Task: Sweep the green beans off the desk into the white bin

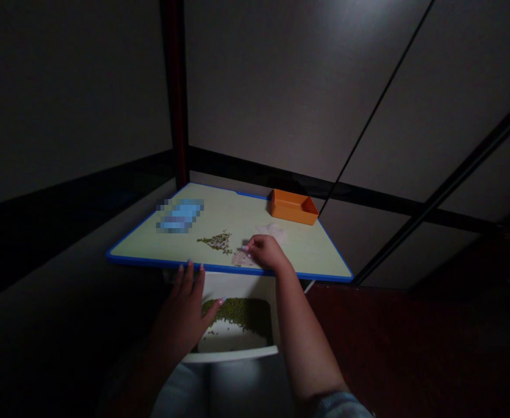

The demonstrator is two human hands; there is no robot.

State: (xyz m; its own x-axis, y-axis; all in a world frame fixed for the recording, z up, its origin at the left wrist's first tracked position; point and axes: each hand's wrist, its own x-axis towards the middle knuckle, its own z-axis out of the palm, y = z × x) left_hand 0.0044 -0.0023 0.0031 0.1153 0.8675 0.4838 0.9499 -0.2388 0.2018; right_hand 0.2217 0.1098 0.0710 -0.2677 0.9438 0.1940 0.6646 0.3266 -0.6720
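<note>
My right hand is over the table, fingers pinched together. Anything between those fingertips is too small to make out. Under and beside them lies a patch of pale, pinkish grains. Behind the hand is a whitish heap, partly hidden by it. To the left, small green beans, seemingly mung beans, are spread with some paler bits among them. My left hand has its fingers spread, fingertips at the table's front edge and thumb over the open drawer. More green beans lie in that white drawer.
The pale tabletop has a blue rim. An orange box stands at its back right. A blurred blue item lies at the left. Dark panelled walls close in behind and to the left.
</note>
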